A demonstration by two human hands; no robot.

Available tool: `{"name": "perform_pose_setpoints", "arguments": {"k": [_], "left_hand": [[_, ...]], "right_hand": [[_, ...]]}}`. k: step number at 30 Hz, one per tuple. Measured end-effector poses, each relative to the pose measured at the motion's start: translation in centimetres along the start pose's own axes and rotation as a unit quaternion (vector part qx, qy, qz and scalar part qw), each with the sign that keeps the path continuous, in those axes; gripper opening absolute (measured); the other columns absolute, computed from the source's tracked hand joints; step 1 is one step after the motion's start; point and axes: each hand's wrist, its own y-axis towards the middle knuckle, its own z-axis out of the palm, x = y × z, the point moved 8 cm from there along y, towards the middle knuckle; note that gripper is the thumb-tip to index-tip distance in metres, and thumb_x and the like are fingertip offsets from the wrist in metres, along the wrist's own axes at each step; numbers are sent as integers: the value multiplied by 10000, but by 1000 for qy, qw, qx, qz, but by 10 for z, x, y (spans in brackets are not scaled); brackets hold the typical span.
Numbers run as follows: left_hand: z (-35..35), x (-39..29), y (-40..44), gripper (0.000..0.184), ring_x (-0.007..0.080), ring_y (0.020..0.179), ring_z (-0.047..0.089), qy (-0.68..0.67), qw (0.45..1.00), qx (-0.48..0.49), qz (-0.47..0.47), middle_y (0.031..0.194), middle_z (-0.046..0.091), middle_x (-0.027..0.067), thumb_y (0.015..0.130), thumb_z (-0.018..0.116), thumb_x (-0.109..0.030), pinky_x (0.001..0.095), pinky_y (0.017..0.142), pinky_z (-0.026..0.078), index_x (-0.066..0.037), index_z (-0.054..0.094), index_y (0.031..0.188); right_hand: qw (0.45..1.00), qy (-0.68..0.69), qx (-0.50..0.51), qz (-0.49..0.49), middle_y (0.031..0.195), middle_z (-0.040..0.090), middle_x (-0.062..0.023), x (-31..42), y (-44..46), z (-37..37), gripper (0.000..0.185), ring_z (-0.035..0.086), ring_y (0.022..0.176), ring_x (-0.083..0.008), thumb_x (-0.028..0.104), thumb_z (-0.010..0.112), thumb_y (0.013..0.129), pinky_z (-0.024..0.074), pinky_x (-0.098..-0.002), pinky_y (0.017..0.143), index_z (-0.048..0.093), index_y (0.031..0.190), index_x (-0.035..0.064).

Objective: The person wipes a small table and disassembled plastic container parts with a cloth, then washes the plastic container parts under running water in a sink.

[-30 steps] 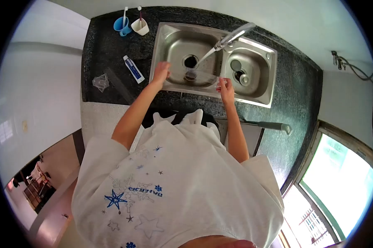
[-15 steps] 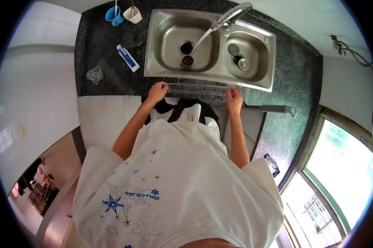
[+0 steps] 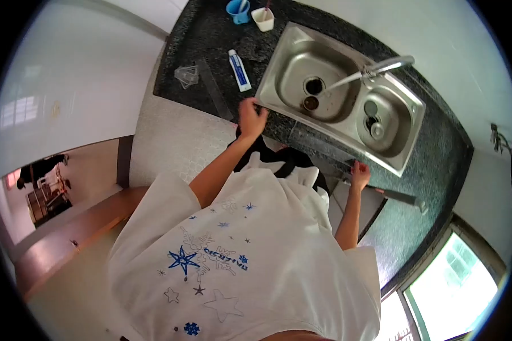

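A long, clear plastic strip point(image 3: 319, 146), shaped like a ruler, lies slanted along the counter's front edge below the sink. My right hand point(image 3: 360, 175) pinches its right end between thumb and fingers. My left hand point(image 3: 252, 119) is off the strip, over the counter edge near the sink's left corner; its fingers are slightly blurred but apart, with nothing seen in them. Left of that hand rests a second clear strip point(image 3: 212, 91), beside a clear angular plastic piece point(image 3: 186, 76). A blue-and-white toothpaste tube point(image 3: 240, 71) lies above my left hand.
Water runs from the faucet point(image 3: 389, 65) into the larger bowl of the steel double sink point(image 3: 274, 71). A blue cup point(image 3: 238, 11) and a white cup point(image 3: 263, 19) stand at the back. A grey-handled object point(image 3: 403, 199) juts out right of my right hand.
My left hand has let go of the strip's left end and moved away to the left. My right hand keeps the right end. The whole view has turned.
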Motion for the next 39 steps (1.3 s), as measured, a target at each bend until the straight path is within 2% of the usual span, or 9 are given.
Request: {"name": "perform_pose_setpoints", "arguments": {"k": [4, 10, 12, 18, 22, 28, 30, 34, 39], "left_hand": [[-91, 65, 29, 556, 388, 1107, 466, 161, 960, -213, -87, 1146, 496, 208, 735, 761, -237, 456, 944, 401, -3, 482, 1155], [-75, 145, 32, 694, 354, 1098, 527, 117, 958, -79, -249, 1131, 550, 203, 690, 798, -402, 436, 923, 445, 14, 495, 1155], [-71, 135, 31, 660, 339, 1042, 572, 142, 950, -87, -264, 1100, 578, 193, 695, 796, -376, 422, 904, 463, 20, 518, 1145], [1, 15, -10, 520, 251, 901, 608, -95, 975, 74, -187, 996, 609, 127, 735, 753, -290, 376, 812, 489, 28, 567, 1102], [104, -65, -60, 394, 154, 848, 598, -292, 818, 336, -365, 961, 626, 42, 801, 721, -243, 295, 645, 477, -40, 565, 1101], [174, -141, -65, 385, 145, 844, 587, -314, 780, 439, -317, 930, 630, 19, 877, 672, -356, 319, 715, 453, -70, 579, 1116], [188, -140, -58, 375, 132, 789, 587, -308, 801, 403, -318, 915, 628, 18, 908, 642, -364, 317, 702, 452, -71, 569, 1131], [223, -123, -41, 129, 130, 621, 567, -312, 787, 425, -320, 704, 610, 26, 892, 597, -142, 296, 541, 435, -52, 613, 802], [252, -91, 28, 121, 167, 625, 637, -321, 807, 310, -387, 766, 663, 116, 892, 536, -30, 268, 559, 545, 30, 621, 831]], "right_hand": [[999, -17, -23, -27, 854, 642, -81, 3, 3, -6, 225, 629, 661, -164, 209, 666, 883, 490, -304, 537, 587, 908, 1], [928, -277, -222, -113, 915, 575, -120, 101, -45, -28, 245, 572, 828, -325, 98, 620, 790, 404, -509, 839, 591, 1022, 26], [857, -276, -290, -323, 908, 562, -131, 150, -66, -25, 260, 567, 800, -311, 89, 619, 793, 412, -487, 826, 590, 1043, 26], [986, 103, 14, -128, 1096, 563, -117, 165, -59, 23, 360, 592, 705, -153, 152, 646, 885, 512, -306, 611, 510, 1182, -2], [939, 207, 274, -27, 1136, 589, -110, 207, -86, 83, 470, 639, 742, -166, 256, 591, 929, 508, -286, 569, 444, 1316, 33], [978, 71, 159, -115, 992, 643, -112, 208, -68, 90, 495, 642, 681, -166, 258, 547, 949, 527, -283, 582, 422, 1355, 4], [959, 251, 130, 2, 974, 652, -121, 189, -56, 85, 467, 640, 656, -154, 237, 506, 968, 530, -286, 577, 439, 1341, -35], [974, 177, 140, -28, 999, 667, -134, 195, -57, 70, 433, 657, 663, -162, 216, 479, 975, 541, -281, 588, 489, 1318, -50], [957, 232, 174, 5, 1148, 636, -137, 188, -66, 43, 407, 647, 684, -156, 172, 457, 979, 556, -272, 624, 492, 1341, -11]]}}
